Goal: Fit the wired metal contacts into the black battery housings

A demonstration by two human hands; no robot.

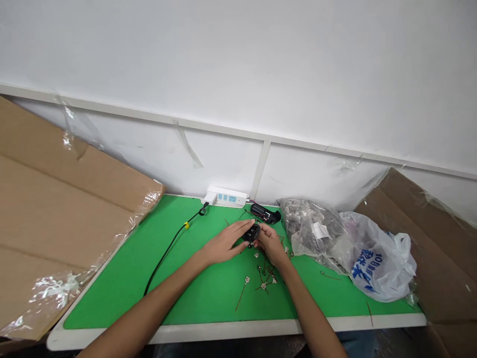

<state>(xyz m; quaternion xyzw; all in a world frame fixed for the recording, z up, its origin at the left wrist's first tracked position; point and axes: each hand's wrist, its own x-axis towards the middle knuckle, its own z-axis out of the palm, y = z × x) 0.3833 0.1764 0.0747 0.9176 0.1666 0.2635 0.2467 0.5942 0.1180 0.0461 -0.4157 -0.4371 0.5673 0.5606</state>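
Both my hands meet over the middle of the green mat (201, 293). My left hand (226, 241) and my right hand (271, 243) together grip a small black plastic part (253, 232), fingers curled around it from either side. Just below the hands, several small metal pieces with thin brown wire leads (261, 281) lie scattered on the mat. A second black part (265, 214) lies a little beyond the hands, close to the wall.
A white power strip (227, 197) sits against the wall, with a black cable (167, 251) running down the mat. A clear bag of small parts (311, 226) and a white printed plastic bag (380, 263) lie at right. Cardboard sheets (55, 219) flank both sides.
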